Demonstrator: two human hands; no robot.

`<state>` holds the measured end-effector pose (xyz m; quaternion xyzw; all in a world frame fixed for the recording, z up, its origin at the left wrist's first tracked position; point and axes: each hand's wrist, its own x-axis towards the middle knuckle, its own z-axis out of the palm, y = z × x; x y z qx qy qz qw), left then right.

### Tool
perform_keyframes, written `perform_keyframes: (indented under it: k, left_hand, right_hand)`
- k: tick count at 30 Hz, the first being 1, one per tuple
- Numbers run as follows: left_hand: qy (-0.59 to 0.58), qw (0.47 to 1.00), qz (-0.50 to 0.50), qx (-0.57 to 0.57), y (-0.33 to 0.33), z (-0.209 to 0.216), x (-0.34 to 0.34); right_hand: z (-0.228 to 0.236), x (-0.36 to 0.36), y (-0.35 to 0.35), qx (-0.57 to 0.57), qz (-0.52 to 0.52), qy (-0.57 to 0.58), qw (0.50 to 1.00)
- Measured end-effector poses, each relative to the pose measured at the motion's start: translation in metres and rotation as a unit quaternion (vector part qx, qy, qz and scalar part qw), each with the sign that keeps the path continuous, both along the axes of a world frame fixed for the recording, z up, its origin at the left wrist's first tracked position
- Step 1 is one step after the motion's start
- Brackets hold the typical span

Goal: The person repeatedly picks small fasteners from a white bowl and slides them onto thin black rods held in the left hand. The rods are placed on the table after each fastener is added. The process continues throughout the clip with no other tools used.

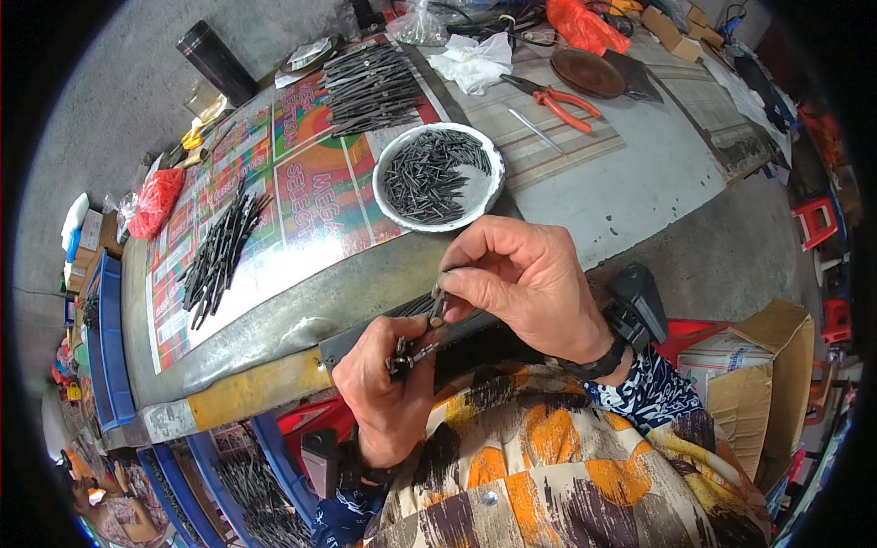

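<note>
My left hand [388,384] is closed around a dark, narrow metal piece [402,358] with a jagged, shiny end poking out by the palm. Right against it, thumb and forefinger of my right hand [525,283] pinch a small dark rod [438,297] that meets the left fingertips. Just beyond my hands is a white bowl [489,196], partly filled with short black pins [425,178]. Long dark strips [370,87] lie in a wide row behind the bowl. A looser bundle of dark strips [222,247] rests farther left on the printed sheet.
Red-handled pliers [566,105] and a thin silver tool [536,131] lie right of the bowl, near a brown round dish [587,73]. Blue bins [110,338] stand at the left table edge. An open cardboard box [744,411] is at my right.
</note>
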<state>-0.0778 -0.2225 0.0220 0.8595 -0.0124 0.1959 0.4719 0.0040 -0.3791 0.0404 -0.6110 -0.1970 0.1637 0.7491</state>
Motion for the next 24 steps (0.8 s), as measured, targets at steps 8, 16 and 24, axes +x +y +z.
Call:
perform_keyframes:
  k: [8,16,24]
  left_hand:
    - [0.010,1.000,0.007,0.028,0.002,-0.001,-0.001]
    - [-0.052,0.994,-0.003,0.100,0.002,-0.003,0.002]
    - [-0.041,0.990,-0.042,0.132,0.011,0.001,0.007]
  right_hand:
    - [-0.006,0.000,-0.003,-0.008,-0.019,-0.012,1.000]
    - [-0.009,-0.001,-0.004,-0.095,-0.031,-0.152,0.983]
    - [-0.007,0.002,-0.008,-0.115,-0.030,-0.137,0.983]
